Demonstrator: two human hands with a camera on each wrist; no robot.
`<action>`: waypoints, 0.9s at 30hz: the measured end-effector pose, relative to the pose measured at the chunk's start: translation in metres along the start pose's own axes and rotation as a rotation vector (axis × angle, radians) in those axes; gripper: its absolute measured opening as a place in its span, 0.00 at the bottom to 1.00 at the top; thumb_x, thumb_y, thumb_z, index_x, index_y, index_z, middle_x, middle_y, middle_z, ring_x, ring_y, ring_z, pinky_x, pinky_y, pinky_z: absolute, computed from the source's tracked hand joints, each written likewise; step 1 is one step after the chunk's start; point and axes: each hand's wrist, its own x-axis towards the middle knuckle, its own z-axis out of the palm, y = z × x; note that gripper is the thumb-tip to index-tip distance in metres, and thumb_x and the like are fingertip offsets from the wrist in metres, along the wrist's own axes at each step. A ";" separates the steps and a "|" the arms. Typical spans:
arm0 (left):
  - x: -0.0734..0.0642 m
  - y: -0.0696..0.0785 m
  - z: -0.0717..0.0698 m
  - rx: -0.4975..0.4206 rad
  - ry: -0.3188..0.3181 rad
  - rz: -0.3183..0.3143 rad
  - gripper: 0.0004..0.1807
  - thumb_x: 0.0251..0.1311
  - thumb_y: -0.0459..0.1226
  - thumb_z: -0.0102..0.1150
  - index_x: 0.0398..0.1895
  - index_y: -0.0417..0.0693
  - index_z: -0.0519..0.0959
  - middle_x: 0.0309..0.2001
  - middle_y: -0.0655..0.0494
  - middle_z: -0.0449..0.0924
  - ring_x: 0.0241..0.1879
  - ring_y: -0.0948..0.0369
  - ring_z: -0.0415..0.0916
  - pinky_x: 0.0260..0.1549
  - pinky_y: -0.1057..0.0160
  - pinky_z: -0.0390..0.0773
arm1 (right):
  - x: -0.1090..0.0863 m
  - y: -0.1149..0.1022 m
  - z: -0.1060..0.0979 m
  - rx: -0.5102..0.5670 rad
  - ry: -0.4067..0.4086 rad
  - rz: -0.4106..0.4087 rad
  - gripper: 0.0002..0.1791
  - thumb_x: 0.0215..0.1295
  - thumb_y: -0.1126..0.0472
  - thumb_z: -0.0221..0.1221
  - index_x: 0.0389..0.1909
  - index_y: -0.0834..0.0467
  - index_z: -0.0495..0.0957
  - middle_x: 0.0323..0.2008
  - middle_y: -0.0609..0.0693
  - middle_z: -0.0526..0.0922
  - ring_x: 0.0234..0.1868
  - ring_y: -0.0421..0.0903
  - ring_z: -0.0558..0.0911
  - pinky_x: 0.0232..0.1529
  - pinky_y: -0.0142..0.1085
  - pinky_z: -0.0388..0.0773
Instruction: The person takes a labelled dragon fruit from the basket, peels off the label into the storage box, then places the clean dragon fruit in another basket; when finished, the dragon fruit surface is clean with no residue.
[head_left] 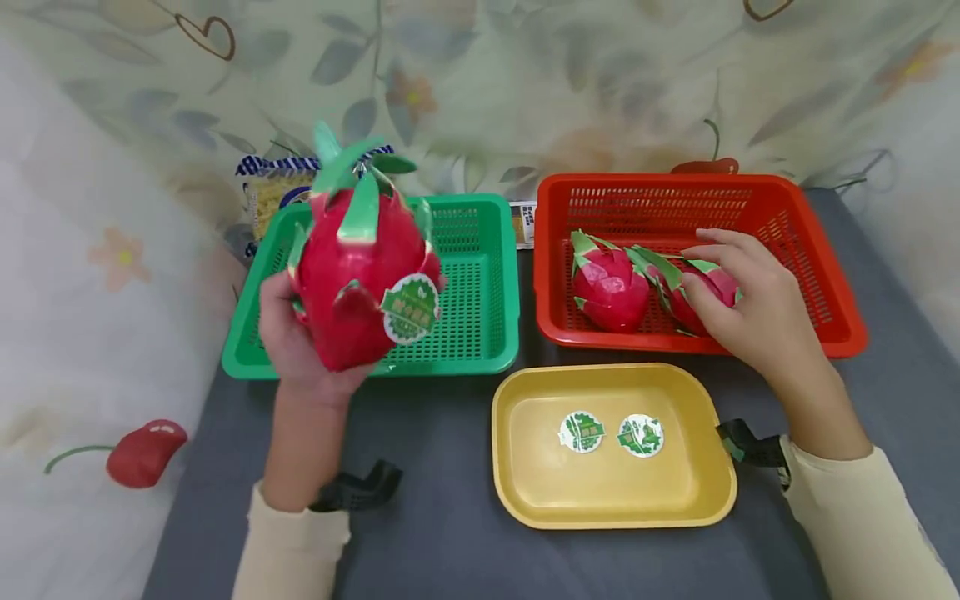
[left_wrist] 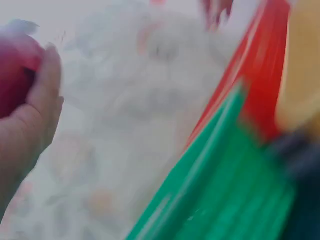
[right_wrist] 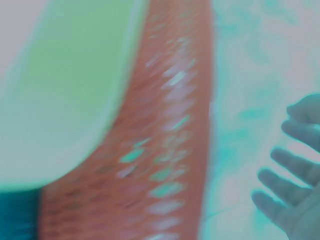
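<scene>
In the head view my left hand (head_left: 300, 346) holds a large pink dragon fruit (head_left: 367, 275) with green leaf tips, raised above the green basket (head_left: 491, 362). A round green-and-white sticker (head_left: 411, 308) is on its front. The left wrist view shows fingers and thumb side along the fruit (left_wrist: 15, 75). My right hand (head_left: 757, 300) hovers at the red basket (head_left: 847, 333), fingers spread and holding nothing, as the right wrist view of the hand (right_wrist: 295, 185) shows. Two dragon fruits lie inside: one on the left (head_left: 611, 287), another (head_left: 693, 300) partly hidden behind the right thumb.
A yellow tray (head_left: 615, 512) with two round stickers (head_left: 582, 432) lies in front of the red basket. Behind the green basket stands a blue-and-white-edged packet (head_left: 266, 196). A patterned cloth (head_left: 487, 83) hangs at the back of the dark table (head_left: 420, 533).
</scene>
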 end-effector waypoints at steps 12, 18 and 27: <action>-0.005 -0.078 -0.011 -0.114 -0.194 -0.135 0.53 0.51 0.59 0.71 0.74 0.48 0.56 0.64 0.46 0.68 0.65 0.46 0.66 0.60 0.49 0.73 | -0.017 -0.105 0.004 0.652 -0.379 -0.150 0.17 0.61 0.74 0.64 0.48 0.54 0.81 0.40 0.43 0.84 0.37 0.42 0.83 0.40 0.33 0.83; -0.015 -0.097 -0.017 -0.121 -0.164 -0.167 0.42 0.54 0.52 0.72 0.68 0.48 0.64 0.62 0.52 0.71 0.62 0.55 0.69 0.51 0.61 0.80 | -0.024 -0.127 0.029 1.077 -0.512 -0.083 0.10 0.69 0.76 0.55 0.45 0.61 0.78 0.36 0.56 0.82 0.38 0.50 0.83 0.36 0.40 0.83; -0.016 -0.108 -0.018 -0.159 -0.092 -0.177 0.44 0.51 0.49 0.75 0.68 0.48 0.63 0.63 0.50 0.69 0.64 0.53 0.66 0.49 0.61 0.81 | -0.027 -0.132 0.042 1.184 -0.557 -0.033 0.06 0.69 0.73 0.57 0.43 0.64 0.80 0.34 0.57 0.85 0.33 0.52 0.85 0.32 0.42 0.84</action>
